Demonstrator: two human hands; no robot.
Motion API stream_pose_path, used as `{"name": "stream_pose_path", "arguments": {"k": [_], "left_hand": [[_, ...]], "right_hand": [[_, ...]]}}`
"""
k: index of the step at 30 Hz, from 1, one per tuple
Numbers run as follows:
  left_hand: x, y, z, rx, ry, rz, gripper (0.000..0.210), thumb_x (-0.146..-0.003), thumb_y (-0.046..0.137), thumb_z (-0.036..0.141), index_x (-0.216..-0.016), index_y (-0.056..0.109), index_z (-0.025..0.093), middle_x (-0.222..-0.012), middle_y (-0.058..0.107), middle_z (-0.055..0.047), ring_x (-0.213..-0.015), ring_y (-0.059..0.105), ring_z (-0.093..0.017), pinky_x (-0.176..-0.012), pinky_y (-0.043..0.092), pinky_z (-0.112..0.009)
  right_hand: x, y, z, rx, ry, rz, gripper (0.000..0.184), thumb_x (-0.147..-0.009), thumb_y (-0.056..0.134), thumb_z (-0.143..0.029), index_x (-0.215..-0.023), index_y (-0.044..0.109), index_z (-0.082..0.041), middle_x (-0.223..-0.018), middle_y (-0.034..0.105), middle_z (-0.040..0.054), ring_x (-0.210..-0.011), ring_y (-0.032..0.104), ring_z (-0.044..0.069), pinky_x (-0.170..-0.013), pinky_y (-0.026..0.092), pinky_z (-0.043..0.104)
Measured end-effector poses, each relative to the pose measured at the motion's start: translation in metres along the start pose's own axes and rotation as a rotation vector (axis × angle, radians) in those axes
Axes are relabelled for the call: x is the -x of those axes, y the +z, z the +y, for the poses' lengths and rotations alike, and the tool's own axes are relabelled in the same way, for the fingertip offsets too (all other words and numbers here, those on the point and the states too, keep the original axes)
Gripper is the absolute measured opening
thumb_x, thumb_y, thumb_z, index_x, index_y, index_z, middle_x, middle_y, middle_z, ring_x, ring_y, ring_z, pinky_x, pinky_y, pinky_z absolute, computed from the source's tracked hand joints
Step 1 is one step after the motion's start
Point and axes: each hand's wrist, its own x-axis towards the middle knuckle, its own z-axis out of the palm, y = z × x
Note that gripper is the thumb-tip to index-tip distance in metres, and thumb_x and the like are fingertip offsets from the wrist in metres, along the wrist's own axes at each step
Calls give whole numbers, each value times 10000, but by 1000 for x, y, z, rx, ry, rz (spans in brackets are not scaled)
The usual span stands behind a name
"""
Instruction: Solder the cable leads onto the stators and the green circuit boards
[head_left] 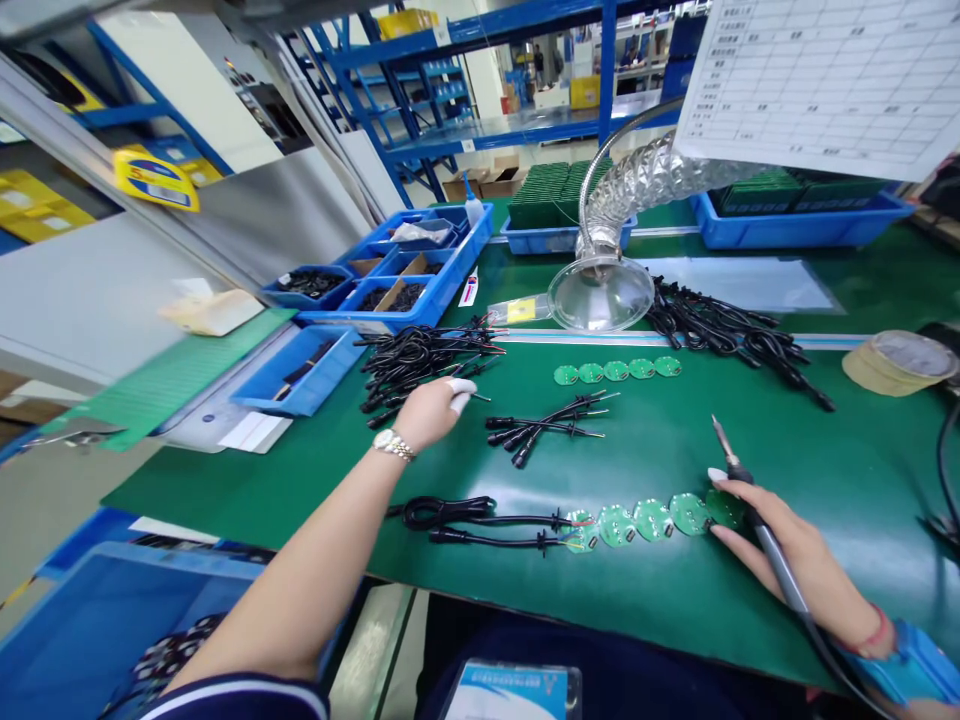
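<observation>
My left hand (429, 412), with white covers on its fingertips, is pinched closed beside a pile of black cables (401, 358). A thin wire end shows just past those fingertips; the rest of that cable is hidden. My right hand (799, 550) holds a soldering iron (771, 555), its tip pointing up and away. The thumb and a fingertip of that hand touch the right end of a row of round green circuit boards (654, 520). Two black cables (487, 540) lie with their coloured wires on the leftmost board. Several short cables (536, 428) lie crossed beyond.
A second row of round boards (616, 371) lies farther back, below a clear fume hood (601, 297) on a silver duct. More cables (739, 335) lie at the back right, near a tape roll (898, 362). Blue parts bins (397, 285) stand at the left.
</observation>
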Motion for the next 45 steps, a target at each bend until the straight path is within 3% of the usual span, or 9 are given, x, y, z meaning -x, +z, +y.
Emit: {"name": "stream_pose_path", "arguments": {"k": [5, 9, 15, 21, 26, 30, 34, 37, 45], "left_hand": [[8, 9, 107, 38, 499, 71, 272, -879, 403, 310, -1031, 605, 212, -973, 609, -69, -916, 520, -196, -785, 411, -306], [2, 18, 149, 8, 536, 62, 211, -855, 452, 262, -828, 626, 144, -895, 571, -103, -891, 500, -223, -738, 405, -334], [10, -20, 113, 366, 362, 123, 198, -882, 395, 285, -926, 559, 184, -985, 577, -47, -839, 541, -151, -738, 420, -264], [28, -22, 92, 259, 403, -322, 183, -854, 433, 332, -868, 582, 226, -736, 639, 7, -618, 569, -146, -584, 390, -240], [28, -4, 91, -34, 217, -128, 167, -841, 446, 303, -881, 593, 233, -906, 657, -31, -663, 600, -188, -537, 356, -256], [43, -1, 104, 128, 206, -29, 150, -821, 492, 320, -825, 596, 212, -815, 634, -17, -640, 577, -151, -554, 381, -241], [64, 7, 135, 597, 284, -69, 116, -785, 577, 292, -838, 616, 196, -798, 639, -12, -699, 582, -133, -666, 442, -238], [71, 11, 153, 828, 352, -110, 125, -811, 551, 260, -856, 645, 190, -824, 650, -23, -759, 589, -132, -721, 454, -241], [81, 8, 160, 837, 423, -153, 197, -849, 498, 268, -949, 661, 218, -830, 652, -25, -750, 589, -137, -699, 459, -246]], "right_hand": [[-1, -1, 0, 3, 17, -18, 474, -806, 541, -327, -1241, 381, -228, -1195, 539, 88, -1053, 553, 221, -906, 473, 379], [0, -3, -3, 6, -6, -24, 480, -810, 539, -306, -1250, 364, -228, -1205, 531, 94, -1080, 537, 223, -920, 466, 391], [-2, -7, -10, 1, -6, -23, 467, -810, 539, -289, -1243, 374, -229, -1199, 537, 95, -1078, 538, 222, -916, 469, 389], [-4, -6, -10, -4, -16, -24, 454, -809, 542, -278, -1231, 383, -226, -1181, 544, 97, -1071, 538, 220, -912, 466, 387], [-4, -9, -11, -16, -16, -16, 471, -801, 555, -284, -1235, 383, -221, -1192, 542, 95, -1076, 537, 218, -916, 462, 377], [-3, -12, -26, -45, 40, 57, 434, -794, 568, -269, -1200, 421, -225, -1172, 562, 90, -1028, 572, 212, -899, 472, 349], [-11, -3, -60, -170, 92, 201, 340, -792, 566, -220, -1120, 482, -236, -1026, 635, 55, -874, 633, 173, -802, 511, 281], [-27, 9, -87, -291, 74, 177, 306, -796, 552, -205, -1095, 493, -232, -941, 647, 41, -795, 637, 152, -731, 519, 256], [-47, 26, -108, -509, 89, 64, 345, -798, 525, -179, -1133, 463, -235, -889, 606, 23, -750, 597, 122, -707, 498, 244]]}}
